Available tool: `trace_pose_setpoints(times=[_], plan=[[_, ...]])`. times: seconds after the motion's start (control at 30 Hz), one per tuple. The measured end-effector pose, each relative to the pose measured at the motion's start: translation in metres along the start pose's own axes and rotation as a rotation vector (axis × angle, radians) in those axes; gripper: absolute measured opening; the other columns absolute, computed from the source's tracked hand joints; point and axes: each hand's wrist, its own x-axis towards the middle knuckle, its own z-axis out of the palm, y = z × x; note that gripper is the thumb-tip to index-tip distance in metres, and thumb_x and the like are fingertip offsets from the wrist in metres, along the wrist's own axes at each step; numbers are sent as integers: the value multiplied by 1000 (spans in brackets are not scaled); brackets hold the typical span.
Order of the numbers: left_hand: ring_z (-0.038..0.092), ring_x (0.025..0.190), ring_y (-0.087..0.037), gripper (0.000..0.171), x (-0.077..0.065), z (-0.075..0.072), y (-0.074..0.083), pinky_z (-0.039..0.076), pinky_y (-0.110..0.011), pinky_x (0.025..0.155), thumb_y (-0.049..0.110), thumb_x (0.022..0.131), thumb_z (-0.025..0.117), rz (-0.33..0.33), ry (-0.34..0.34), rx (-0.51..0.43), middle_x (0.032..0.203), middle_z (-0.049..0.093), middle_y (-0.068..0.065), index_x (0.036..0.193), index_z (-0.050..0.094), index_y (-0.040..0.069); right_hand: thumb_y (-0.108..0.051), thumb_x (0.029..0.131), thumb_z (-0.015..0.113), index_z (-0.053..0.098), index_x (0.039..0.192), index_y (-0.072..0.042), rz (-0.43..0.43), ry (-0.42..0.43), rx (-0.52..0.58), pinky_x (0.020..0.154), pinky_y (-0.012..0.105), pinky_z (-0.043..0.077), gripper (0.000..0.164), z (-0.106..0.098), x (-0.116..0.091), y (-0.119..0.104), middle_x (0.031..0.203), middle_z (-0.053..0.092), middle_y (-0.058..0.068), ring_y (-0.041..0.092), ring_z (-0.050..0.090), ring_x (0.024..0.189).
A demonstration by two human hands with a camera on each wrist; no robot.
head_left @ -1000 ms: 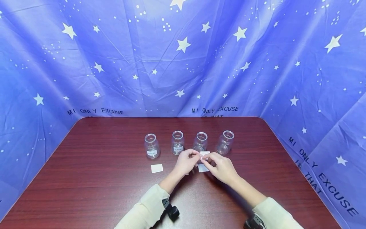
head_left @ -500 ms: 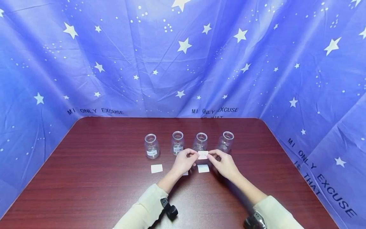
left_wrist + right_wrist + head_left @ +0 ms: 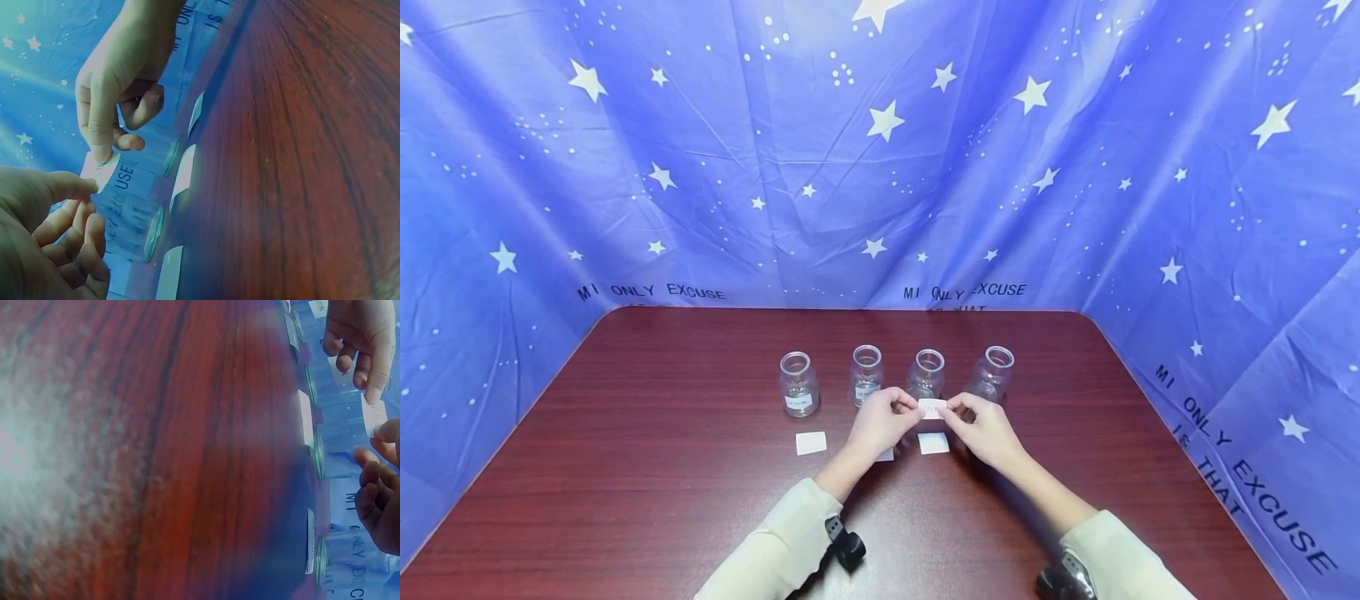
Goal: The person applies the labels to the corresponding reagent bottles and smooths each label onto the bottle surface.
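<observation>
My left hand (image 3: 882, 422) and right hand (image 3: 988, 432) pinch a small white printed label (image 3: 932, 408) by its two ends, thumbs on the near face. They stretch it flat in front of the third glass jar (image 3: 929, 371), overlapping the jar's lower part in the head view. The label also shows between both thumbs in the left wrist view, off the tabletop. Two jars on the left, the first glass jar (image 3: 796, 375) and the second glass jar (image 3: 867, 367), have similar labels on their fronts. My right hand partly covers the fourth glass jar (image 3: 995, 371).
White paper pieces lie on the dark red wooden table (image 3: 662, 475): a left piece (image 3: 811, 442), one partly behind my left hand (image 3: 887, 455), and one below the label (image 3: 933, 443). Another slip (image 3: 310, 540) shows by a jar in the right wrist view. A blue star-patterned curtain surrounds the table.
One second ago the fingertips were close together over a crumpled-looking label. The hands have since moved slightly apart, and the label is now spread flat between them, facing the head camera.
</observation>
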Motion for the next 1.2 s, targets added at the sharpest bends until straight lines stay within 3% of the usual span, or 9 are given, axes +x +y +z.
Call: trace_pose_setpoints(times=[0.17, 0.4, 0.67, 1.2], plan=[[55, 62, -2, 6, 1, -1, 7, 42, -24, 59, 24, 77, 68, 2, 62, 179, 72, 66, 10, 80, 65, 20, -13, 82, 69, 66, 81, -12, -41, 25, -70, 50, 19, 38, 4, 1, 4, 1, 62, 57, -5, 1, 44, 52], [54, 62, -2, 4, 5, 2, 6, 41, -24, 58, 26, 78, 67, 1, 101, 277, 69, 63, 13, 78, 64, 23, -17, 83, 68, 66, 81, -14, -45, 27, -127, 49, 19, 37, 5, 4, 10, 4, 63, 58, -7, -1, 44, 52], [51, 61, -2, 6, 9, 6, 2, 39, -24, 56, 29, 83, 65, -10, 113, 323, 68, 61, 13, 79, 64, 24, -18, 83, 68, 67, 81, -16, -23, 26, -168, 51, 19, 37, 3, 8, 15, 6, 64, 57, -7, 2, 45, 55], [51, 59, -3, 6, 12, 9, 3, 39, -23, 53, 29, 85, 63, 34, 140, 406, 68, 60, 11, 84, 64, 22, -26, 84, 68, 67, 82, -17, 18, 48, -160, 50, 21, 37, 10, 10, 18, 8, 62, 59, -6, 4, 48, 55]])
